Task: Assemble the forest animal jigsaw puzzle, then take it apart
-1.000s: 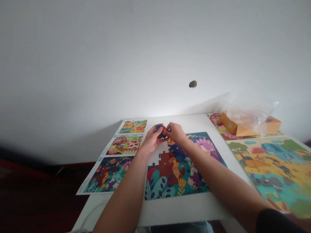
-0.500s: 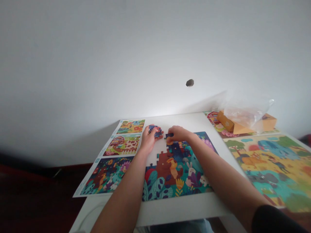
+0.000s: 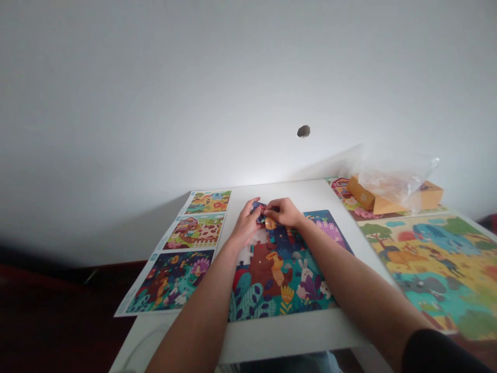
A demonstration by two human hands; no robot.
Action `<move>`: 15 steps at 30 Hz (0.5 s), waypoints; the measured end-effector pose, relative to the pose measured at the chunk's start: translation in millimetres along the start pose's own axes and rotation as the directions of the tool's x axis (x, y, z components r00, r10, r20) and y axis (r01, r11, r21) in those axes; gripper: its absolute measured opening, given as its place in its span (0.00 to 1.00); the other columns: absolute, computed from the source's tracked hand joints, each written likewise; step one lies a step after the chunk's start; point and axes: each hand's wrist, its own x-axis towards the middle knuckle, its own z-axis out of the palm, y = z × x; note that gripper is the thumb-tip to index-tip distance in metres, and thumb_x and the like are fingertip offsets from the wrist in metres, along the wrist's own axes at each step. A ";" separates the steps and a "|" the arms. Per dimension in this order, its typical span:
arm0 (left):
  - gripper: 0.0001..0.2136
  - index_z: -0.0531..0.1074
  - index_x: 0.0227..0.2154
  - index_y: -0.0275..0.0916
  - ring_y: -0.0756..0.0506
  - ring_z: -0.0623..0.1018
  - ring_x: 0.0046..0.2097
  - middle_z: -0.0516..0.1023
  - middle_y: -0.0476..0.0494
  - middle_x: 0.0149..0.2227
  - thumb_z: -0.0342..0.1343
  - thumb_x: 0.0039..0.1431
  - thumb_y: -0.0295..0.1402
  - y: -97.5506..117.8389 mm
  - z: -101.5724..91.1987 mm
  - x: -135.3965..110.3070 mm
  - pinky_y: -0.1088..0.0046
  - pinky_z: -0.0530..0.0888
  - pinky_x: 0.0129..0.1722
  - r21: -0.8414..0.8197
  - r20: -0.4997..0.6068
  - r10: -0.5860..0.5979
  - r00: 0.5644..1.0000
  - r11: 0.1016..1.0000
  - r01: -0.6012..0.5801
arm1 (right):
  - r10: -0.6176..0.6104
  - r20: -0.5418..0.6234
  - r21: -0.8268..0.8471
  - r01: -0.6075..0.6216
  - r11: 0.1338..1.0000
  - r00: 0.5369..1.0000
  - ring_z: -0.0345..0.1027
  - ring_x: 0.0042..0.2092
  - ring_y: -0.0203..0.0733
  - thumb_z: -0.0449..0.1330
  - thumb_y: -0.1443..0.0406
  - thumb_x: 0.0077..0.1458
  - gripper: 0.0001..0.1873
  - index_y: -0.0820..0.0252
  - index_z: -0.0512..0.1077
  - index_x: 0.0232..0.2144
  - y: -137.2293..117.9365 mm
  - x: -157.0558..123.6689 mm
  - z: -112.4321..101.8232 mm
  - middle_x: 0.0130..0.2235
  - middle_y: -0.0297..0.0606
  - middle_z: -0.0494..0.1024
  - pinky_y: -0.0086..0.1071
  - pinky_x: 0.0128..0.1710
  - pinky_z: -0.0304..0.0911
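Note:
A partly joined jigsaw puzzle [image 3: 272, 274] with a bear, a rabbit and leaves lies on the white table, its upper left area open. Over that corner, my left hand [image 3: 247, 224] is closed on dark blue puzzle pieces [image 3: 258, 207], held between thumb and fingers. My right hand [image 3: 285, 211] meets it from the right, its fingertips pinched at the edge of those same pieces. Just below the right fingers shows an orange round shape [image 3: 271, 223] on the puzzle's upper left edge. The right fingertips partly cover the pieces, so their number is unclear.
At left lies a printed sheet [image 3: 174, 280] with three pictures. On the right is a finished animal puzzle [image 3: 435, 264]; behind it an orange box [image 3: 376, 199] and a clear plastic bag [image 3: 399, 176] rest on a farm picture [image 3: 347, 202]. A wall rises behind the table.
My left hand has moved right with its puzzle pieces, up to my right hand. My right fingers have shifted from the puzzle's upper left edge onto those pieces.

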 end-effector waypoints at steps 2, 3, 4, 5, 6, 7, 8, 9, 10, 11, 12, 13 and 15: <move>0.24 0.67 0.52 0.46 0.45 0.78 0.35 0.75 0.44 0.40 0.63 0.52 0.36 -0.9 -0.2 0.4 0.68 0.78 0.30 -0.004 0.021 -0.007 1.000 1.000 0.007 | -0.014 0.011 0.072 0.013 0.997 1.000 0.62 0.29 0.34 0.59 0.59 0.52 0.13 0.65 0.76 0.29 -2.4 -0.6 -1.7 0.27 0.34 0.74 0.27 0.32 0.57; 0.24 0.66 0.53 0.46 0.45 0.78 0.36 0.75 0.43 0.40 0.63 0.52 0.36 -1.4 -0.6 0.5 0.68 0.78 0.30 -0.004 0.031 -0.008 1.000 1.000 0.008 | -0.026 0.029 0.118 0.023 0.993 0.999 0.61 0.29 0.34 0.60 0.59 0.51 0.13 0.65 0.75 0.28 -3.4 -1.1 -2.7 0.27 0.33 0.73 0.27 0.31 0.57; 0.24 0.66 0.54 0.46 0.44 0.78 0.36 0.75 0.43 0.40 0.63 0.52 0.36 -1.8 -1.1 0.6 0.67 0.78 0.30 -0.004 0.036 -0.008 0.999 1.000 0.008 | -0.041 0.045 0.160 0.033 0.987 0.998 0.61 0.28 0.33 0.60 0.58 0.50 0.13 0.65 0.74 0.26 -4.1 -1.6 -3.6 0.26 0.33 0.72 0.27 0.31 0.57; 0.25 0.66 0.54 0.46 0.44 0.78 0.36 0.75 0.43 0.39 0.62 0.53 0.36 -2.0 -1.6 0.6 0.67 0.78 0.30 -0.004 0.033 -0.004 0.999 1.000 0.005 | -0.052 0.052 0.191 0.041 0.981 0.997 0.60 0.28 0.33 0.61 0.58 0.49 0.13 0.65 0.73 0.25 -4.5 -2.2 -4.0 0.25 0.33 0.72 0.27 0.30 0.57; 0.25 0.65 0.54 0.46 0.44 0.78 0.36 0.75 0.44 0.39 0.63 0.53 0.35 -1.9 -2.0 0.4 0.67 0.78 0.30 -0.004 0.030 -0.002 1.000 1.000 0.002 | -0.052 0.042 0.208 0.042 0.977 0.998 0.60 0.27 0.33 0.61 0.58 0.48 0.13 0.64 0.73 0.24 -4.5 -2.6 -3.9 0.24 0.33 0.71 0.27 0.30 0.57; 0.26 0.65 0.55 0.46 0.44 0.78 0.35 0.75 0.44 0.39 0.63 0.53 0.36 -1.6 -2.1 0.1 0.67 0.78 0.31 -0.004 0.032 -0.004 0.999 1.000 0.004 | -0.039 0.014 0.215 0.035 0.976 0.999 0.60 0.26 0.33 0.61 0.58 0.48 0.13 0.64 0.72 0.24 -4.2 -2.8 -3.2 0.24 0.32 0.71 0.27 0.29 0.57; 0.27 0.64 0.56 0.47 0.45 0.78 0.35 0.76 0.44 0.38 0.63 0.53 0.36 -1.0 -2.0 -0.4 0.66 0.78 0.32 -0.005 0.042 -0.010 0.999 1.000 0.011 | -0.017 -0.021 0.216 0.021 0.976 1.000 0.60 0.26 0.33 0.60 0.58 0.49 0.13 0.64 0.72 0.24 -3.5 -2.8 -1.9 0.23 0.32 0.71 0.27 0.29 0.57; 0.28 0.64 0.57 0.48 0.45 0.79 0.34 0.76 0.45 0.38 0.63 0.53 0.36 -0.3 -1.6 -1.0 0.66 0.78 0.33 -0.009 0.063 -0.019 0.998 1.000 0.020 | 0.009 -0.059 0.213 0.004 0.977 0.998 0.61 0.26 0.33 0.59 0.58 0.50 0.14 0.64 0.72 0.25 -2.8 -2.4 0.0 0.23 0.33 0.71 0.27 0.29 0.57; 0.28 0.64 0.57 0.49 0.46 0.79 0.34 0.76 0.45 0.39 0.63 0.53 0.37 0.2 -0.8 -1.7 0.66 0.78 0.33 -0.016 0.091 -0.025 0.996 1.000 0.027 | 0.034 -0.099 0.204 -0.013 0.979 0.995 0.62 0.26 0.34 0.59 0.57 0.52 0.14 0.64 0.72 0.26 -2.1 -1.7 2.3 0.24 0.33 0.72 0.27 0.29 0.58; 0.27 0.65 0.57 0.48 0.46 0.79 0.35 0.77 0.44 0.40 0.63 0.54 0.38 0.4 0.3 -2.2 0.66 0.78 0.34 -0.029 0.117 -0.023 0.993 0.999 0.026 | 0.052 -0.136 0.188 -0.025 0.982 0.989 0.63 0.27 0.34 0.58 0.57 0.53 0.14 0.64 0.73 0.28 -1.5 -0.6 4.8 0.25 0.34 0.73 0.27 0.30 0.59; 0.25 0.66 0.55 0.47 0.45 0.79 0.36 0.77 0.43 0.41 0.63 0.54 0.40 0.2 1.5 -2.7 0.67 0.78 0.35 -0.048 0.133 -0.011 0.991 0.999 0.018 | 0.058 -0.174 0.160 -0.030 0.987 0.983 0.65 0.28 0.35 0.57 0.58 0.55 0.14 0.64 0.73 0.30 -1.3 0.6 7.2 0.26 0.34 0.74 0.28 0.31 0.60; 0.23 0.68 0.54 0.45 0.45 0.79 0.38 0.77 0.41 0.42 0.62 0.55 0.42 -0.5 2.8 -2.9 0.68 0.78 0.35 -0.068 0.134 0.007 0.991 0.998 0.002 | 0.054 -0.209 0.115 -0.030 0.993 0.976 0.66 0.30 0.35 0.56 0.58 0.56 0.14 0.63 0.74 0.31 -1.3 2.0 9.6 0.28 0.35 0.75 0.28 0.33 0.61; 0.21 0.71 0.50 0.42 0.44 0.79 0.39 0.78 0.39 0.44 0.60 0.56 0.46 -3.2 4.9 -2.6 0.70 0.77 0.35 -0.080 0.120 0.033 0.992 0.996 -0.023 | 0.029 -0.264 0.002 -0.029 1.000 0.964 0.66 0.33 0.36 0.57 0.58 0.57 0.13 0.62 0.75 0.32 -2.2 4.9 13.5 0.31 0.36 0.76 0.29 0.37 0.61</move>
